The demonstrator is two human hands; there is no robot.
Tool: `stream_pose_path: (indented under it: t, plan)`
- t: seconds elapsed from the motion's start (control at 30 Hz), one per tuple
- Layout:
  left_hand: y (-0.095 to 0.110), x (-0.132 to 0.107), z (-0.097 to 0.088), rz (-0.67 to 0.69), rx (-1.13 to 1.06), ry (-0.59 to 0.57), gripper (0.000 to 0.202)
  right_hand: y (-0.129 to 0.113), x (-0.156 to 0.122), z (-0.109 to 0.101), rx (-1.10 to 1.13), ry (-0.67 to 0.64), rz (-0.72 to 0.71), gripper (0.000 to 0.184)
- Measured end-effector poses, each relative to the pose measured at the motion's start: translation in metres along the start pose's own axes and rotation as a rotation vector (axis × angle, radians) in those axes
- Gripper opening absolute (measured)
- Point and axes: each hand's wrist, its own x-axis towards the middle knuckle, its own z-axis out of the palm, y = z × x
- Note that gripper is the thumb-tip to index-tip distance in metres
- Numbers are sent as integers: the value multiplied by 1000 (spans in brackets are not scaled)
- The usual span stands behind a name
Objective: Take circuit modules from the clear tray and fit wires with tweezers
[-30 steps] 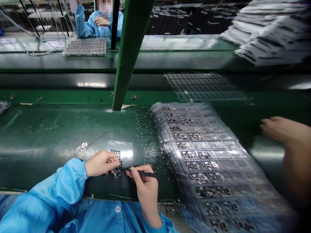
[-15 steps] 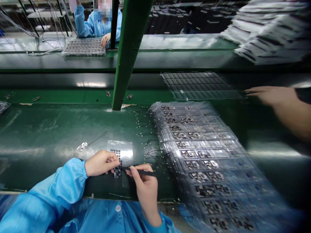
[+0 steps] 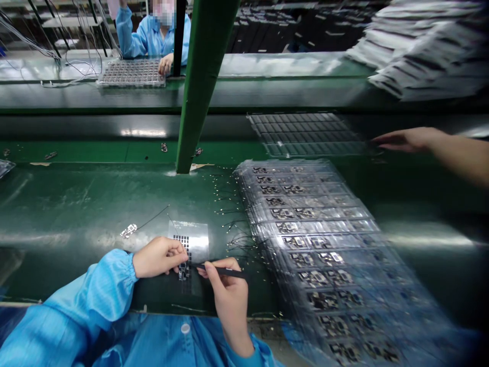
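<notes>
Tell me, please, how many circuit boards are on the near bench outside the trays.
2: one circuit board left of the left hand; the second board sits between that hand and the right hand, partly covered. More may be hidden.

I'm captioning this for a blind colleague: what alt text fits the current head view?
A person's right hand holds a slim black tool at a small circuit board over a green bench, the left hand at its far end. On the right, stacked clear trays hold more boards; beyond them, another person's hand is near a gridded clear tray.
</notes>
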Motion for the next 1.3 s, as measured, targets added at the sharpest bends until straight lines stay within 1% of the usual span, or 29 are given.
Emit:
stream_pose_path:
  t: [0.23,0.47,1.0,1.3]
  plan:
    - [-5,1,-1,15,8,-1,21,1,0,0,27,-18,11,36]
    - [-2,0,-1,14,7,-7,20,-3,0,1,20,-11,12,37]
    - [-3,1,0,9,2,-4,22,2,0,0,-17,-6,-13,33]
    - [-2,1,0,10,-19,7,16,2,-1,0,-42,-22,-23,33]
